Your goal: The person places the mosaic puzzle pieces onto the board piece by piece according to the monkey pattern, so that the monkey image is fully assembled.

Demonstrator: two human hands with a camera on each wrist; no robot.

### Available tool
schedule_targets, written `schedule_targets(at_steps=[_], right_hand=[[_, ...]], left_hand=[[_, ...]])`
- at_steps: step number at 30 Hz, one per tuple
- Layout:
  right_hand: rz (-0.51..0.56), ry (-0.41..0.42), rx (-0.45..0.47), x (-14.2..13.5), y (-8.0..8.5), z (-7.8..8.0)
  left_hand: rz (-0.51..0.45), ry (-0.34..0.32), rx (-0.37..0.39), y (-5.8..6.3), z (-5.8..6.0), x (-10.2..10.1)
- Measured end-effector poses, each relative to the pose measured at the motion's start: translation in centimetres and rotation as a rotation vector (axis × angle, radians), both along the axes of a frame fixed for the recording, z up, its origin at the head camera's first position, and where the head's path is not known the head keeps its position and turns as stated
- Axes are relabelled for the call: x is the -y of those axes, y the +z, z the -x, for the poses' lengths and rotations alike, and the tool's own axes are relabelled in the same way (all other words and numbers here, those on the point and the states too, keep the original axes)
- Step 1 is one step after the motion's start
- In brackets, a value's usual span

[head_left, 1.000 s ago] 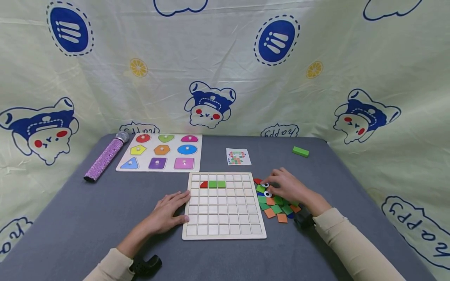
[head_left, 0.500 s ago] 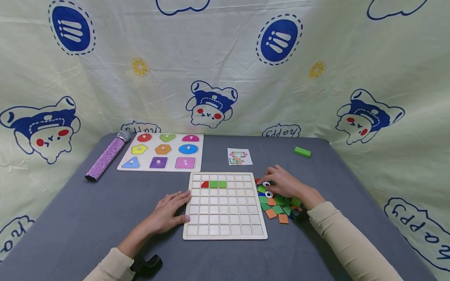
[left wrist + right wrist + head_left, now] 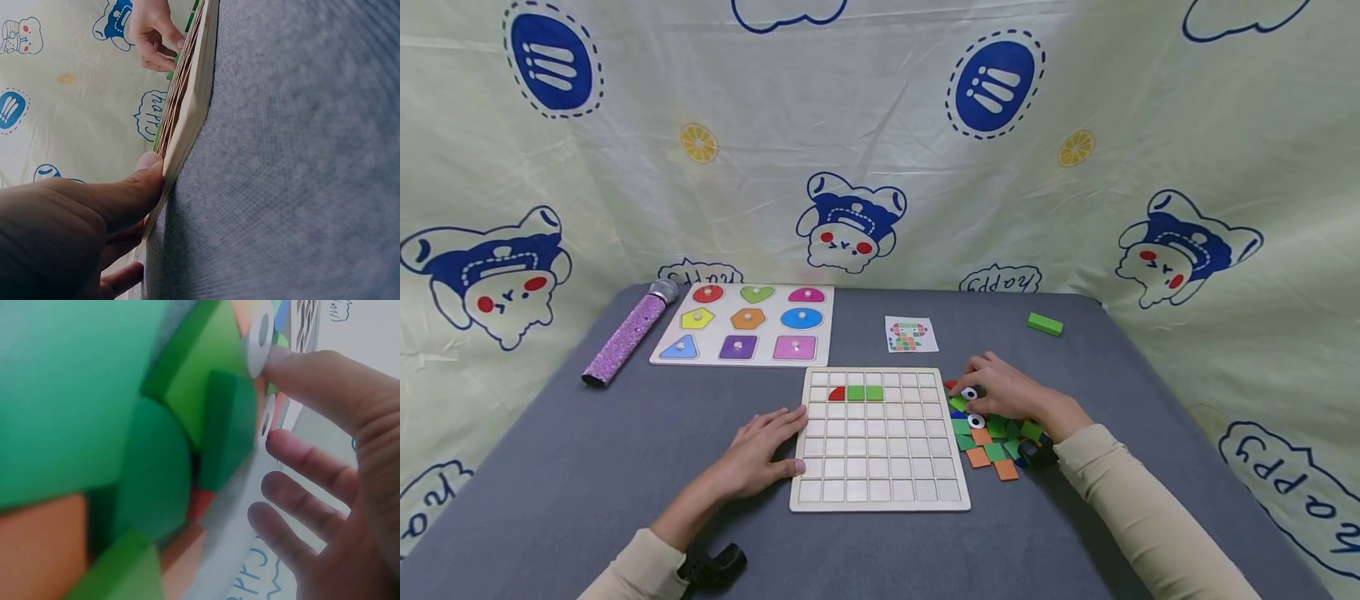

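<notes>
The right hand (image 3: pixel 1000 390) shows no clear grasp: its fingers reach loosely out over the heap of tiles (image 3: pixel 996 428), the thumb sits at an eye piece (image 3: pixel 255 347), and nothing looks pinched. The left hand (image 3: pixel 763 454) is relaxed as well, fingers and thumb against the left edge of the grid board (image 3: pixel 880 447).

On the grey tabletop (image 3: pixel 550 467), the grid board lies in front of the person, with the shape puzzle (image 3: pixel 766 354) beyond it to the left. The heap lies just beside the board's right edge, and a pattern card (image 3: pixel 912 335) lies past its far side. In the board's second row from the far edge are two green tiles (image 3: pixel 855 393) and, left of them, a red curved piece (image 3: pixel 837 394).

The step appears to be sorting through the heap. Done well, it calls for a steady left hand on the board, overlapping tiles spread sideways, and one piece lifted by its edges.

Compared with half a second ago, the lower eye piece (image 3: pixel 976 422) and the nearest orange tile (image 3: pixel 1006 470) have edged toward the person; board and left hand look unmoved.
</notes>
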State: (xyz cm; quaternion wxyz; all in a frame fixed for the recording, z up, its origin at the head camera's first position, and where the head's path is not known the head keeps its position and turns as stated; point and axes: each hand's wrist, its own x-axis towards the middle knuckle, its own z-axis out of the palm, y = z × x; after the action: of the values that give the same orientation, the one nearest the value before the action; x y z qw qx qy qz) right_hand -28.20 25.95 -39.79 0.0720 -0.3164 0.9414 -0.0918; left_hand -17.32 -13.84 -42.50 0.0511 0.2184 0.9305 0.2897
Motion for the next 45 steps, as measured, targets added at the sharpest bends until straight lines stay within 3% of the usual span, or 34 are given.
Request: schedule_targets(at_steps=[14, 27, 35, 45], right_hand=[[0.047, -0.157, -0.053, -0.7, -0.8, -0.8], [0.073, -0.088, -0.152, -0.5, -0.4, -2.1], [0.130, -0.060, -0.170, 1.9, 0.8, -3.2], [0.157, -0.062, -0.196, 5.3, 0.6, -3.2]], left_hand=[[-0.005, -0.001, -0.008, -0.1, 0.0, 0.0], [0.008, -0.001, -0.017, -0.3, 0.0, 0.0], [0.000, -0.004, -0.018, -0.2, 0.0, 0.1], [0.001, 0.000, -0.021, -0.2, 0.0, 0.1]])
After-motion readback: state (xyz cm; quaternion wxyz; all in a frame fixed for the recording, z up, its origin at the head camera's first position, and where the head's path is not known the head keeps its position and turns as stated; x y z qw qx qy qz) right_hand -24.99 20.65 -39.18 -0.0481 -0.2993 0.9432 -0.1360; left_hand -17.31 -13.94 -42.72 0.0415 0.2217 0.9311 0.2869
